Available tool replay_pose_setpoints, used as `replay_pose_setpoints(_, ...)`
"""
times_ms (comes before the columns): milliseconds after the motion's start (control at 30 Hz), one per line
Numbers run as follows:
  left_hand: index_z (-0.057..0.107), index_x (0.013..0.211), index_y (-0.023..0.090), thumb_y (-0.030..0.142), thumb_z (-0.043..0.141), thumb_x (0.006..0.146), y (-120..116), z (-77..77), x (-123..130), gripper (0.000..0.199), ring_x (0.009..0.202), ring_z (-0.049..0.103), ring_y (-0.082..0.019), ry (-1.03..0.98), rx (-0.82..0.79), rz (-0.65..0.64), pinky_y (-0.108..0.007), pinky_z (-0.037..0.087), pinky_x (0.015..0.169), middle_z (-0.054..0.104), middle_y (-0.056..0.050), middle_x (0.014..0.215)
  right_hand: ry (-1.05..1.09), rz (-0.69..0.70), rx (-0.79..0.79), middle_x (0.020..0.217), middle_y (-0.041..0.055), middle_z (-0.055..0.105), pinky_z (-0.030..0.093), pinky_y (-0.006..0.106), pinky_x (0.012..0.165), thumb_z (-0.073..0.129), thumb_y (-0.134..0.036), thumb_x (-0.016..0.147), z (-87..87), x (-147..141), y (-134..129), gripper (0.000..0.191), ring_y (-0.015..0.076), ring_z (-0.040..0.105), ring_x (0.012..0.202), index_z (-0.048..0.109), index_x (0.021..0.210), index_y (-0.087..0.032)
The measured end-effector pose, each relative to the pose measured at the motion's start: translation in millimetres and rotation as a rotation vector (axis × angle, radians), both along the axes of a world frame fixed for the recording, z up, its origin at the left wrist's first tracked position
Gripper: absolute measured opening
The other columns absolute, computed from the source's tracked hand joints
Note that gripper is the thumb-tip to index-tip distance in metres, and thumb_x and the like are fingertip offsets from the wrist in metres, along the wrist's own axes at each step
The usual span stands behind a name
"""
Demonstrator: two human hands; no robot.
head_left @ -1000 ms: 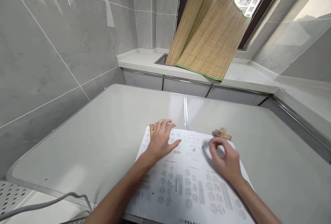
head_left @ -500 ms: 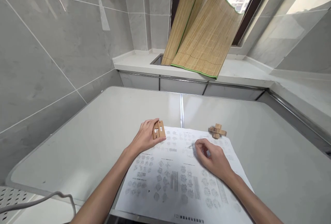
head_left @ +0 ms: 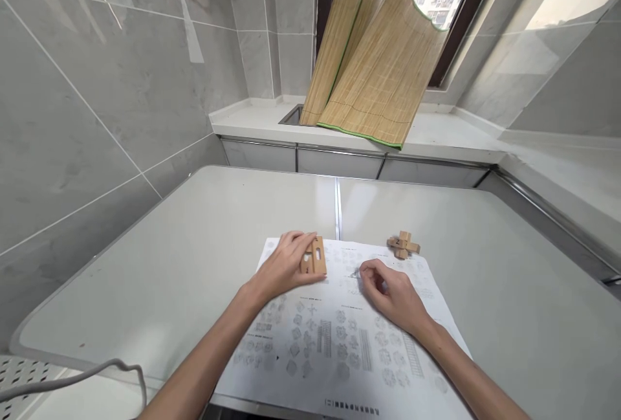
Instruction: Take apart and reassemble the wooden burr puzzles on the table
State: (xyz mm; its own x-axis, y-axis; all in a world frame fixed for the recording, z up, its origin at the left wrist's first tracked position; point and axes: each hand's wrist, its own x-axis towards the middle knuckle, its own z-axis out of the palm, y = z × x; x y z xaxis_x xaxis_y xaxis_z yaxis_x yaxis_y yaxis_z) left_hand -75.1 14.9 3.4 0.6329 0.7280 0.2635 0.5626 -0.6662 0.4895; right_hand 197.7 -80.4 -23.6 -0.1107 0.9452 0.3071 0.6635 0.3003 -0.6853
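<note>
Wooden, the slotted block (head_left: 319, 255) is held by the left hand (head_left: 286, 265), thumb on its near side and fingers on its far side, by the printed sheet's (head_left: 334, 387) far edge. The right hand (head_left: 395, 294) curls narrow over the sheet, any contents hidden; 1 cross-shaped puzzle (head_left: 402, 245) sits near the far right corner.

Slotted block (head_left: 319, 255) — shifted right, farther onto sheet (head_left: 301, 387)
</note>
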Motion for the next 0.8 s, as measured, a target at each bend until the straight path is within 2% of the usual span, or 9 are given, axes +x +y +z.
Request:
replay_pose_setpoints(133,0.042,0.154,0.029,0.053,0.087,0.076,-15.4,-6.3,29.0,0.093,0.132,0.054,-0.036,-0.035,-0.013,-0.178,-0.05,0.056,0.101,0.058,-0.016,0.137,-0.001,0.0,0.016,0.07,-0.0006,0.065,0.046,0.029,0.055,0.047,-0.032,0.101,-1.7,2.4,0.9,0.016,0.0166,0.057,0.058,0.061,0.099,-0.024)
replay_pose_setpoints(233,0.042,0.154,0.028,0.055,0.088,0.074,-21.4,-10.3,43.9,0.097,0.128,0.057,-0.035,-0.049,-0.02,-0.257,-0.05,0.055,0.101,0.061,-0.015,0.133,0.004,-0.011,0.015,0.073,-0.0003,0.067,0.047,0.029,0.056,0.047,-0.031,0.101,-2.2,3.7,1.2,0.015,0.0165,0.059,0.059,0.061,0.1,-0.024)
replay_pose_setpoints(367,0.037,0.157,0.027,0.06,0.086,0.073,-20.0,-7.0,43.9,0.102,0.13,0.055,-0.035,-0.03,-0.049,-0.292,-0.052,0.052,0.105,0.06,-0.015,0.139,-0.009,-0.035,0.029,0.079,0.0015,0.068,0.049,0.031,0.058,0.047,-0.031,0.103,2.1,3.4,1.4,0.016,0.0174,0.06,0.063,0.06,0.097,-0.024)
replay_pose_setpoints(467,0.035,0.158,0.026,0.063,0.088,0.068,-15.0,-3.7,32.3,0.111,0.134,0.053,-0.037,-0.028,-0.063,-0.264,-0.054,0.049,0.108,0.055,-0.017,0.146,-0.036,0.011,0.073,0.105,0.0076,0.071,0.056,0.038,0.077,0.055,-0.033,0.1,6.3,2.9,2.1,0.014,0.0243,0.067,0.09,0.062,0.108,-0.025)
replay_pose_setpoints(500,0.036,0.158,0.026,0.062,0.089,0.067,-13.4,-3.3,27.9,0.111,0.135,0.052,-0.037,-0.03,-0.066,-0.247,-0.054,0.05,0.108,0.054,-0.017,0.147,-0.049,0.041,0.08,0.117,0.0095,0.069,0.056,0.043,0.087,0.06,-0.036,0.097,7.2,3.0,2.3,0.022,0.028,0.066,0.105,0.061,0.117,-0.026)
replay_pose_setpoints(567,0.037,0.158,0.029,0.06,0.089,0.068,-10.7,-3.2,20.5,0.109,0.136,0.052,-0.036,-0.032,-0.073,-0.226,-0.054,0.05,0.107,0.054,-0.017,0.148,-0.08,0.102,0.063,0.138,0.0112,0.061,0.053,0.051,0.102,0.07,-0.042,0.091,8.0,3.4,2.3,0.051,0.0338,0.057,0.128,0.054,0.137,-0.029)
replay_pose_setpoints(633,0.038,0.158,0.03,0.057,0.09,0.069,-9.4,-3.2,16.4,0.106,0.136,0.052,-0.035,-0.036,-0.087,-0.219,-0.052,0.051,0.107,0.055,-0.016,0.146,-0.112,0.14,0.018,0.148,0.0114,0.054,0.05,0.056,0.107,0.077,-0.048,0.085,7.6,3.8,1.8,0.072,0.0368,0.05,0.137,0.045,0.148,-0.033)
replay_pose_setpoints(700,0.042,0.156,0.03,0.054,0.091,0.068,-9.3,-2.2,15.9,0.103,0.134,0.054,-0.034,-0.048,-0.098,-0.224,-0.05,0.053,0.105,0.058,-0.014,0.142,-0.123,0.16,-0.024,0.149,0.0114,0.052,0.049,0.058,0.109,0.08,-0.049,0.083,6.5,4.0,1.0,0.078,0.0382,0.046,0.14,0.044,0.15,-0.034)
replay_pose_setpoints(800,0.047,0.151,0.029,0.051,0.091,0.068,-10.3,1.8,18.6,0.096,0.127,0.057,-0.033,-0.081,-0.084,-0.233,-0.049,0.054,0.103,0.063,-0.012,0.133,-0.087,0.169,-0.063,0.147,0.0111,0.054,0.048,0.059,0.11,0.08,-0.047,0.083,4.4,3.8,0.7,0.074,0.0388,0.044,0.142,0.047,0.147,-0.035)
